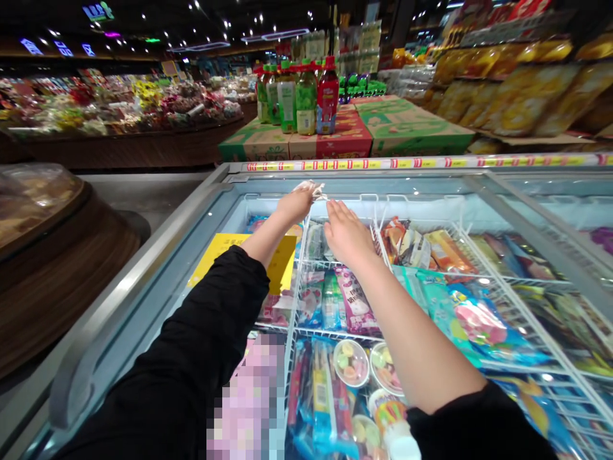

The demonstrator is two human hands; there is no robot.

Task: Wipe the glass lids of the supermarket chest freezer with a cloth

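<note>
My left hand (294,206) is closed on a crumpled white cloth or tissue (314,189) near the far end of the chest freezer's glass top (426,186). Just right of it, my right hand (349,233) lies flat with its fingers stretched forward, nothing visible in it; whether it touches the glass is hard to tell. A yellow paper sheet (215,255) sits beneath my left forearm. Under my arms, white wire baskets (293,319) hold packaged frozen goods, including a purple packet (354,300) and round clear-lidded cups (351,363).
A metal rim (138,275) with a curved handle (71,390) edges the freezer on the left. Beyond the price strip (335,165) stand drink bottles (297,99) on cartons (407,124). A round wooden display (62,268) is at left, bagged goods (507,96) at right.
</note>
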